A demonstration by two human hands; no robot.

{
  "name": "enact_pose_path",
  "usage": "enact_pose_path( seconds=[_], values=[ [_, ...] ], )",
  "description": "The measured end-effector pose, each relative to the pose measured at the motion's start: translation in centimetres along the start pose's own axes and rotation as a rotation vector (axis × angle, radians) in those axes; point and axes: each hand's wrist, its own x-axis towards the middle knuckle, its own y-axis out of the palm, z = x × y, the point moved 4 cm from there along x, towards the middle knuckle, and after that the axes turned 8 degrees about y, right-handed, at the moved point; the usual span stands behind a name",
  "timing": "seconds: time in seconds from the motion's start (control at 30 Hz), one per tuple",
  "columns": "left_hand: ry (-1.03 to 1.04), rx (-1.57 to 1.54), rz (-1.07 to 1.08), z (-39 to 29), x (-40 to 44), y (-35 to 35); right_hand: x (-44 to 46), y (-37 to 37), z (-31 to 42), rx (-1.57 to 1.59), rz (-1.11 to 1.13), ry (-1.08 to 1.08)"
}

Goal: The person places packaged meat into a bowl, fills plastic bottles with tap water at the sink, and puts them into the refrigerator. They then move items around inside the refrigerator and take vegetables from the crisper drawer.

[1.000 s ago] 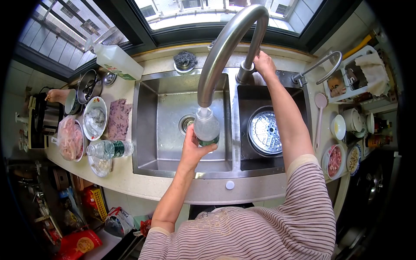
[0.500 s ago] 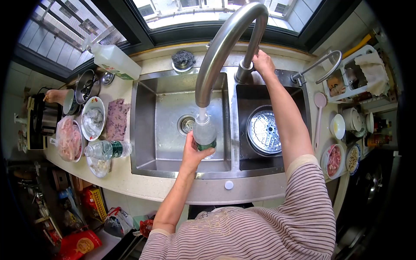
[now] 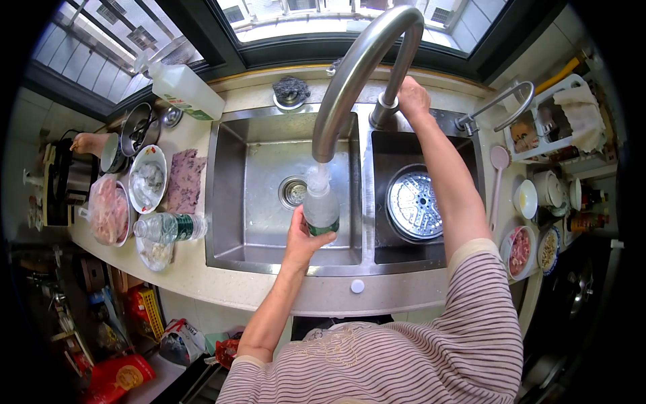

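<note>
Left end of the worktop (image 3: 195,266): a pinkish translucent plastic bag (image 3: 106,209) sits near a white bowl with a patterned rim (image 3: 148,178), which holds something pale and glossy.
Towards the sink: a mottled purple cloth (image 3: 186,180) lies flat; nearer you, a clear plastic bottle with a green label (image 3: 171,227) rests on its side. Behind them stands a white plastic jug (image 3: 185,91).
Left basin (image 3: 269,135): bare steel, with a round metal drain (image 3: 294,192) in its floor.
Behind that basin: a dark mesh scrubber (image 3: 291,89) on a small white dish.
Left hand (image 3: 306,239): your fingers and thumb are wrapped around the lower part of a second clear bottle with a green label (image 3: 321,210).
Second bottle: over the left basin, slightly tilted, its mouth under the water running from the curved steel tap (image 3: 330,108).
Right hand (image 3: 414,99): up beside the tap's base, fingers curled; you cannot tell from this view what they grip.
Right basin (image 3: 390,151): a round perforated metal plate (image 3: 414,202) lies inside.
Right end: a long pink spoon (image 3: 498,158), then a white container of raw meat (image 3: 519,251).
</note>
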Motion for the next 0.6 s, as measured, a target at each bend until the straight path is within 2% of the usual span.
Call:
enact_pose_path(
  seconds=[0.2,0.33,0.37,0.4,0.5,0.6],
  values=[
    [0.048,0.024,-0.016,-0.3,-1.2,-1.0,0.1,-0.2,0.1,-0.135,-0.034,-0.135],
    [0.083,0.12,0.01,-1.2,-2.1,-2.1,-4.0,-3.0,-1.1,0.209,-0.103,0.087],
    [0.092,0.148,0.015,-1.7,-2.4,-2.2,-6.0,-3.0,-1.4,0.252,-0.095,0.081],
    [0.098,0.176,0.019,-2.1,-2.7,-2.4,-9.1,-3.7,0.0,0.284,-0.07,-0.003],
    [0.128,0.264,0.068,-3.0,-3.4,-3.2,-18.0,-6.0,6.4,0.639,0.153,-0.261],
    [0.109,0.343,0.091,-4.2,-4.9,-4.0,-24.4,-10.7,14.6,0.701,0.197,-0.683]
  ],
)
